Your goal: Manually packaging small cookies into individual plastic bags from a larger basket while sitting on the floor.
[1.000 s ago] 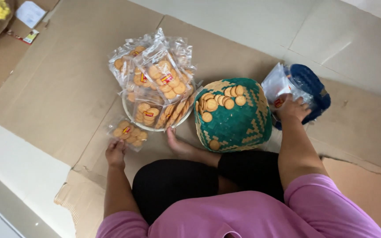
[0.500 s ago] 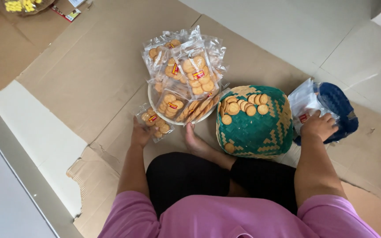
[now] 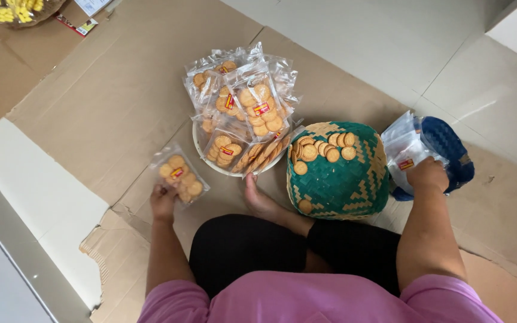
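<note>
Flattened brown cardboard sheets (image 3: 109, 101) cover the pale tiled floor (image 3: 384, 36) where a person in a pink top sits, one bare foot (image 3: 259, 200) forward. A green and natural woven bamboo dome basket (image 3: 337, 179), upturned, carries about a dozen loose round golden biscuits (image 3: 324, 146) on its top, plus one lower on its near side. Beside it a white round bowl (image 3: 201, 157) is heaped with roughly eight clear plastic packets of biscuits (image 3: 252, 107). At far right sits a dark blue plastic basket (image 3: 450, 152), touched by the stack of empty clear bags (image 3: 405, 149) on which the right hand (image 3: 428, 173) is closed. The left hand (image 3: 164, 200) pinches the near corner of a single filled clear packet of round biscuits with a red label (image 3: 179, 175), lying flat on the cardboard left of the bowl, its long axis running diagonally from upper left to lower right.
</note>
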